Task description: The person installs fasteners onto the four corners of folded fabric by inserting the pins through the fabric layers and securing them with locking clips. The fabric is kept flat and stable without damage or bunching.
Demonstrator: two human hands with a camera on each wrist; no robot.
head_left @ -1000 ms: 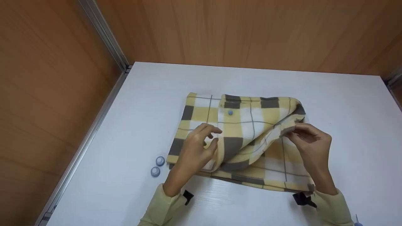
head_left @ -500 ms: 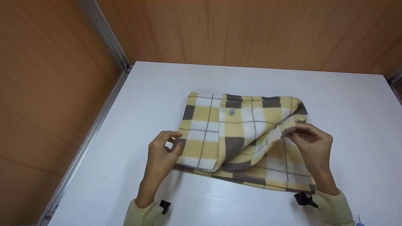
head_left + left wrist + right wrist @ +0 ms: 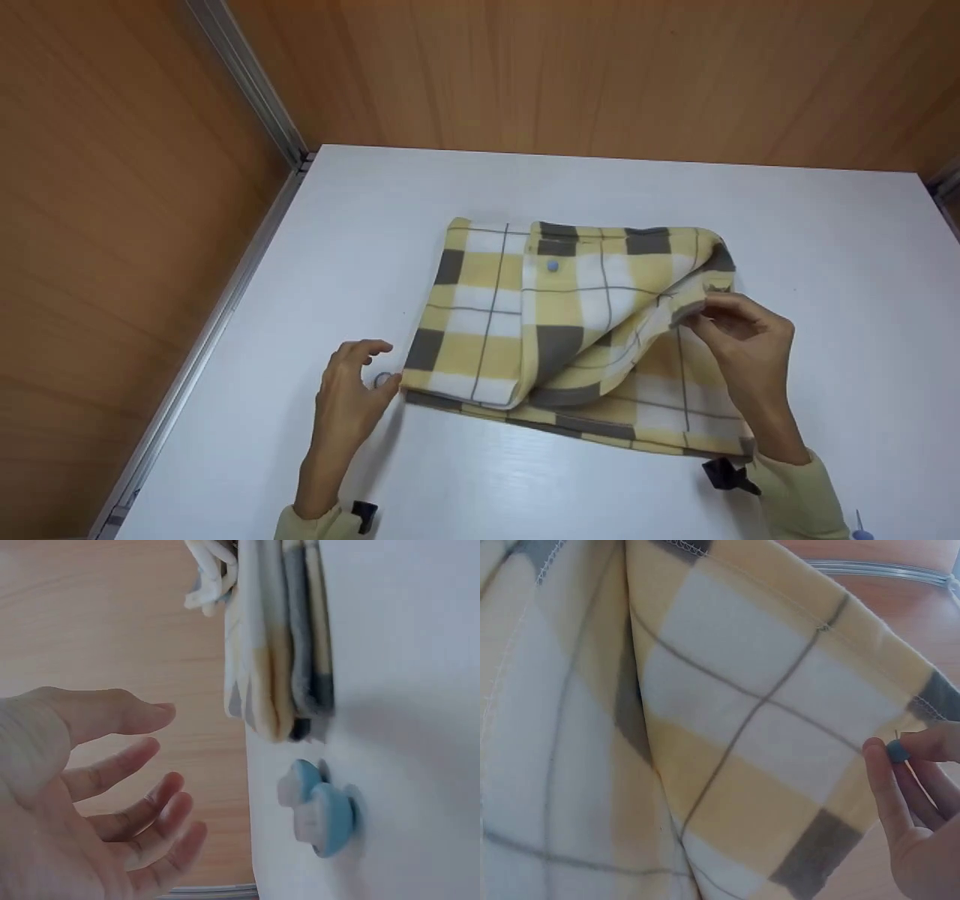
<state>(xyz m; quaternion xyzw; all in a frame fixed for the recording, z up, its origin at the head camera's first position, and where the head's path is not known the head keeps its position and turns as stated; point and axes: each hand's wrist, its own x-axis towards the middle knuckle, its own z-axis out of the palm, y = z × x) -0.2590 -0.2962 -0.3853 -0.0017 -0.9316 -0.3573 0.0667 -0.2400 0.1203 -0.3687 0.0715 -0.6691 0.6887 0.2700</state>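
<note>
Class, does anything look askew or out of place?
Yes: the plaid cloth is rucked up near the right hand, baring a layer beneath, unlike its flatter left end. A blue pin at the head view's bottom right has its spike exposed.

Soft, even light; hazy wrist views
The white table (image 3: 360, 202) was bright, with faint glare in front of the yellow, white and grey plaid fleece cloth (image 3: 570, 322) and a soft shadow beside the bare left hand (image 3: 345, 401), toward the surface's left edge. Brown wood-grain panels (image 3: 525, 82) looked dimmer. Both wrist views were washed out; two blue round knobs (image 3: 334, 819) blurred slightly, and the silver metal rail (image 3: 877, 568) bowed.
</note>
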